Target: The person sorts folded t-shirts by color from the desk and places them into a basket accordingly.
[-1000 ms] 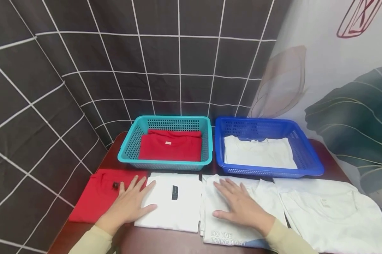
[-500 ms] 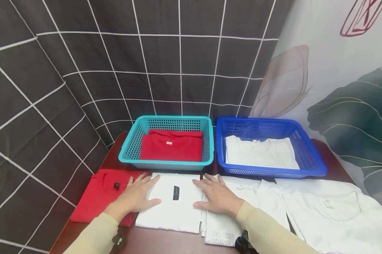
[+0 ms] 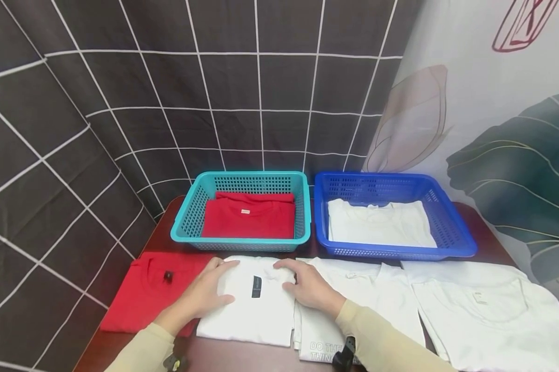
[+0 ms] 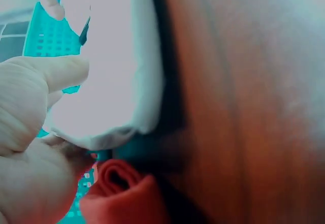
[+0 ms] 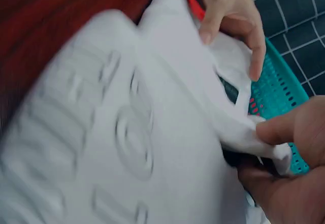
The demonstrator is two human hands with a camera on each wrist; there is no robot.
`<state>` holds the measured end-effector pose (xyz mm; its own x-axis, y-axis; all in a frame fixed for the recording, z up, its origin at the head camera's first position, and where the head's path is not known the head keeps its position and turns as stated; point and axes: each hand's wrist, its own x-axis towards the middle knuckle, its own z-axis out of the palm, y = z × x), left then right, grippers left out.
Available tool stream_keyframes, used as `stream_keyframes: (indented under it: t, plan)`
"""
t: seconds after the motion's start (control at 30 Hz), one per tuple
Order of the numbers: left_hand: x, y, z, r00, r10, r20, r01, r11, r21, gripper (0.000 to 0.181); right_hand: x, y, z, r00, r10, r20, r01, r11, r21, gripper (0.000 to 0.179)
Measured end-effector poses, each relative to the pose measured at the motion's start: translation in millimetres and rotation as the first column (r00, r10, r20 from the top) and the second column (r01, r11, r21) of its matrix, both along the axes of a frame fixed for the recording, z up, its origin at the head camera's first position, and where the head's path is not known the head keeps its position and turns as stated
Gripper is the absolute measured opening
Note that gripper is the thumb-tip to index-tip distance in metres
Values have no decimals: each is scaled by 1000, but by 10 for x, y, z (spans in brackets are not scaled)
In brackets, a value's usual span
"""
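A folded white T-shirt [image 3: 249, 323] with a dark neck label lies on the table between my two hands. At its left edge my left hand [image 3: 202, 292] holds on, the thumb on top and fingers tucked beneath the edge in the left wrist view. My right hand [image 3: 311, 285] pinches the right edge; in the right wrist view a fold of white cloth [image 5: 236, 132] is between thumb and fingers. Beside the left hand lies a folded red T-shirt [image 3: 137, 305]. Under the right forearm is another folded white T-shirt [image 3: 363, 287] with printed lettering.
Behind the shirts stand a teal basket [image 3: 242, 241] holding folded red clothing [image 3: 247, 222] and a blue basket [image 3: 391, 252] holding folded white clothing [image 3: 377, 227]. One more white T-shirt [image 3: 493, 320] lies at the far right. A dark grid-patterned curtain [image 3: 228, 88] hangs behind the table.
My right hand has moved left from the lettered shirt to the labelled white shirt's right edge. My left hand has shifted slightly right. Both sets of fingers have curled onto its edges.
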<state>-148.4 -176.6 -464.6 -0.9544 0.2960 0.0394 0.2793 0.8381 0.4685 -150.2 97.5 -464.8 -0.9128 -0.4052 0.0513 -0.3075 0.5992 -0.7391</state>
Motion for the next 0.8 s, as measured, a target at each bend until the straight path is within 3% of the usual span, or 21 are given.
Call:
stream_keyframes:
  t: [0.1,0.2,0.3,0.4,0.57,0.8]
  plan:
    - [50,16,-18,999,24,22,-25,999,40,82,53,-35,7,973,-105,205,148,967,-206,42]
    - [80,14,-48,998,59,31,-60,997,45,82,113,-58,17,897,-155,413,313,884,-348,41]
    - [104,9,-67,995,83,55,-86,994,64,80,167,-66,38,842,-120,526,379,827,-416,42]
    - [132,12,-66,995,78,69,-84,993,86,76,205,-70,36,815,-29,579,361,807,-468,37]
    - [152,24,-80,996,53,67,-60,992,114,68,250,-91,-17,810,75,581,292,809,-511,33]
    - [130,-25,-88,993,30,111,-52,978,202,74,309,-154,-86,856,30,516,257,842,-474,58]
